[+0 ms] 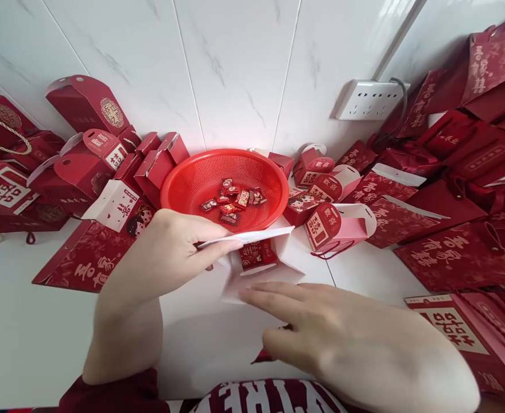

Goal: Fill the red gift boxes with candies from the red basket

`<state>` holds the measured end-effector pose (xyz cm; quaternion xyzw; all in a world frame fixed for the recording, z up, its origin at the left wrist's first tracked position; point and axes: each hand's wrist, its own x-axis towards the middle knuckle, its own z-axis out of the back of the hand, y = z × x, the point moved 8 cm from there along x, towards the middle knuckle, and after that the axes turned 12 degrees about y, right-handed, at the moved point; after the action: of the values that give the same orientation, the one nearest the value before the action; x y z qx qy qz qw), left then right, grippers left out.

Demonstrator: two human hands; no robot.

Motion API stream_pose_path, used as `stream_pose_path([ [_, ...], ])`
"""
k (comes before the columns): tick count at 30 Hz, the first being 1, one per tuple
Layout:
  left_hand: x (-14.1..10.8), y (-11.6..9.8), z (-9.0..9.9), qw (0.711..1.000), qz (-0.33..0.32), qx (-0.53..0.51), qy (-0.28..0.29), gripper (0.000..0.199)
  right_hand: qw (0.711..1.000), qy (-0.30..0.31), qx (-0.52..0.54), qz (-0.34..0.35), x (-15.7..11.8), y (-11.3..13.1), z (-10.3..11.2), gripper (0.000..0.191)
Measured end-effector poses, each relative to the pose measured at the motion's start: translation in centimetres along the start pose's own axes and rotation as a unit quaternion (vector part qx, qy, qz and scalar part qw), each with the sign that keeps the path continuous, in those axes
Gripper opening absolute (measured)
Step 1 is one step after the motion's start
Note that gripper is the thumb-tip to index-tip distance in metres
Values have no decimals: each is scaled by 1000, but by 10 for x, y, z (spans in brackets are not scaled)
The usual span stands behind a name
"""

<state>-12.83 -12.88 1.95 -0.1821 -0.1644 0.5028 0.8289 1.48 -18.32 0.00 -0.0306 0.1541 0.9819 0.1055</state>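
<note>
An open candy box point(263, 281), white inside, is tilted toward me with red wrapped sweets point(256, 255) in it. My left hand point(187, 246) is closed on the box's far flap, thumb on the near side and fingers partly hidden behind it. At the near flap's edge, my right hand point(313, 321) has its fingers stretched out and touching, with the thumb held apart below. A small red piece point(263, 357) peeks out under that hand; I cannot make out what it is. Just behind the box stands a red plastic basket point(179, 198) holding several wrapped sweets point(230, 201).
Red gift boxes point(80, 183) crowd the left side. Small handled boxes point(338, 226) stand right of the basket, with larger red gift bags point(463, 252) stacked farther right. A power strip point(371, 100) with a cable is on the white tiled wall point(235, 69). The white tabletop point(28, 327) lies beneath.
</note>
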Motion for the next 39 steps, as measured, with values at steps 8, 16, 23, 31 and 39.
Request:
stream_pose_path([
  [8,29,19,-41,987,73,-29,142,43,957,-251,114,-86,-28,-46,60,15],
  [16,23,30,-30,981,148,-55,110,46,937,-269,63,-214,5,-80,45,9],
  [23,23,37,-35,977,164,-61,122,49,960,-155,40,-230,39,-84,19,13],
  [31,16,41,-28,971,192,5,139,53,974,-26,118,-193,51,-87,-8,22],
  [39,3,12,-22,983,75,40,165,48,986,-8,68,-155,15,-68,16,21],
])
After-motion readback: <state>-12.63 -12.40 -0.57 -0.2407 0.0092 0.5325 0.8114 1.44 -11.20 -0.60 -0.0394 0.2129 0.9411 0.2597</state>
